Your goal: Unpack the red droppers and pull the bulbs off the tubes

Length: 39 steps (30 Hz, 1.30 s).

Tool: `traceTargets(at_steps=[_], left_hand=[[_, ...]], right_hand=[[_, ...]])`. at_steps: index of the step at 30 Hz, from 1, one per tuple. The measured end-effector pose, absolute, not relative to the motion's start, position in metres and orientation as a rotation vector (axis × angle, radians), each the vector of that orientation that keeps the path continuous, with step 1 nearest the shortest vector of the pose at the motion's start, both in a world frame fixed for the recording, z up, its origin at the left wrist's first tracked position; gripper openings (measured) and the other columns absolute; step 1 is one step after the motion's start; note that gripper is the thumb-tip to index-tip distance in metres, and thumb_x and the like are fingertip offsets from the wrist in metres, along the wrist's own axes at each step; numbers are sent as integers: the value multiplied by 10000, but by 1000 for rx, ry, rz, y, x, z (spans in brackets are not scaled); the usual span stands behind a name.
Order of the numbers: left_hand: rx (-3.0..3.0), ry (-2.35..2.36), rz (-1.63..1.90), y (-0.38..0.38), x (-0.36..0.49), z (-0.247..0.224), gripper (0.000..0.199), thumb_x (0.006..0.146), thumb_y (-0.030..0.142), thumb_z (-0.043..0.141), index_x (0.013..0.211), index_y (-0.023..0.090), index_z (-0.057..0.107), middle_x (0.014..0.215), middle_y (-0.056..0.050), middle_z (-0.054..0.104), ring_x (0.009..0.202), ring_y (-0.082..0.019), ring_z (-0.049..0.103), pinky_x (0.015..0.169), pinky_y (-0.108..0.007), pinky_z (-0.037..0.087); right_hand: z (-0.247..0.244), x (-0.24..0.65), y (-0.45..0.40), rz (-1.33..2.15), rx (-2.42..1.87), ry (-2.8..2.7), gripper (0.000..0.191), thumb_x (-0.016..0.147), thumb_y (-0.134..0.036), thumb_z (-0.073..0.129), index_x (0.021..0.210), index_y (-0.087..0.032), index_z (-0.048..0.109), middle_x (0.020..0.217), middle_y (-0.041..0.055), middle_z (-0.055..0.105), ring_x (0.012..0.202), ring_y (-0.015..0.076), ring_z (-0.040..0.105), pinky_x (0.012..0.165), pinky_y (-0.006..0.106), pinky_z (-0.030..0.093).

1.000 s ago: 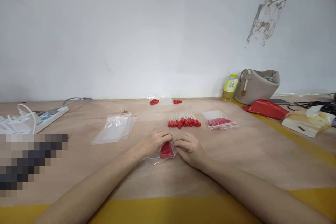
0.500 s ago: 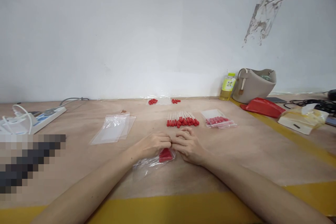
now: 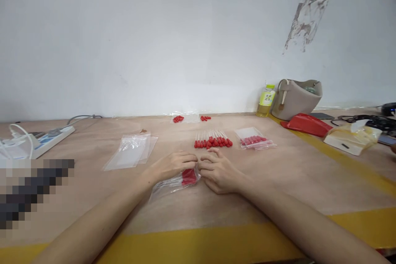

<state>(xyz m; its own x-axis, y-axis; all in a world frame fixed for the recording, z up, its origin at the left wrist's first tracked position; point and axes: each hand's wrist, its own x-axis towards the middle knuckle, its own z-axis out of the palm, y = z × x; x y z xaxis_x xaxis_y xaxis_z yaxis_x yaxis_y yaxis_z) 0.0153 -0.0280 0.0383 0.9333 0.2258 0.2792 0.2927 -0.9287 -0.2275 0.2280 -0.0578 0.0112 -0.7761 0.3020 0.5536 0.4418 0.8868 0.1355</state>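
My left hand [image 3: 177, 165] has its fingers closed on the top edge of a clear plastic bag [image 3: 167, 185]. Several white sticks with red tips [image 3: 189, 176] lie inside that bag. On the bag's right side, my right hand [image 3: 220, 173] has curled fingers at its edge; whether they pinch the plastic is hidden. Beyond both hands is a row of loose red-tipped sticks [image 3: 213, 142]. Filled bags [image 3: 255, 140] are stacked to the right of the row, and flat clear bags [image 3: 131, 150] lie to the left.
Small red pieces [image 3: 178, 119] lie on plastic near the wall. A bottle [image 3: 266, 101], a grey bag [image 3: 297, 99], a red packet [image 3: 306, 124] and a tissue pack [image 3: 352, 137] stand or lie at right. A power strip [image 3: 54, 142] is at left.
The bag with the red-tipped sticks has moved slightly left and up with my left hand. A small gap now shows between the fingertips of my two hands. The view has shifted slightly.
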Motion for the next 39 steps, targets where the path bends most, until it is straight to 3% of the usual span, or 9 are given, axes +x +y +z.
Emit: traceTargets(at_steps=[7,12,14,18,24,28,33,36,39], left_hand=[[-2666,-411,-390,-29,11,36,307,914,178,249,921,173,556,926,-39,623,745,-120,573,677,-245,427],[-2853,-736,-452,-41,11,40,248,907,226,293,973,191,529,936,-35,621,796,-133,581,682,-243,433],[-2947,-956,-490,-50,6,41,278,873,335,388,1099,198,473,1021,-54,605,892,-164,573,732,-268,448],[-3122,-1094,-405,-66,-11,33,665,750,454,549,1310,216,283,1227,-106,497,1041,-239,513,818,-338,442],[-3156,-1279,-571,-55,-18,19,656,762,422,547,1317,213,267,1267,-108,463,1049,-226,515,852,-367,439],[-3136,-1333,-803,-41,-15,13,639,744,416,575,1286,207,309,1230,-108,502,1030,-222,537,858,-376,442],[-3153,-1388,-999,-38,-17,5,635,721,393,609,1263,201,339,1095,-89,599,976,-205,575,799,-345,477],[-3100,-1390,-939,-39,-18,4,591,725,407,598,1239,194,400,1109,-98,589,944,-207,585,724,-309,498],[-3086,-1358,-914,-40,-18,4,560,730,416,591,1214,185,433,1127,-93,582,963,-203,577,770,-322,488]], right_hand=[[6,225,-59,550,-838,-2316,148,717,-123,477,771,-191,597,750,5,627,808,158,537,781,335,381],[-5,214,-52,1059,-962,-1992,238,719,-100,436,861,-160,617,751,12,642,667,121,568,619,228,423],[-5,212,-52,1053,-933,-2032,230,741,-148,459,895,-170,628,720,-5,631,631,113,545,593,216,407],[-2,213,-53,884,-950,-2152,197,744,-289,555,890,-183,636,659,-33,594,603,97,500,618,218,383],[-5,207,-39,1007,-1045,-2004,328,613,-288,698,888,-167,568,727,-24,584,635,99,500,591,212,383],[-3,196,-28,913,-1103,-1923,256,574,-187,699,788,-149,564,780,0,568,680,110,494,621,233,395],[-8,186,-20,976,-1127,-1840,348,602,-218,692,906,-150,537,784,5,581,610,89,489,556,214,385],[-8,185,-20,824,-1172,-1996,211,638,-265,665,801,-156,586,707,5,578,619,104,491,551,216,365],[0,186,-25,613,-1188,-2141,91,672,-244,613,696,-158,594,671,15,582,627,117,493,554,222,349]])
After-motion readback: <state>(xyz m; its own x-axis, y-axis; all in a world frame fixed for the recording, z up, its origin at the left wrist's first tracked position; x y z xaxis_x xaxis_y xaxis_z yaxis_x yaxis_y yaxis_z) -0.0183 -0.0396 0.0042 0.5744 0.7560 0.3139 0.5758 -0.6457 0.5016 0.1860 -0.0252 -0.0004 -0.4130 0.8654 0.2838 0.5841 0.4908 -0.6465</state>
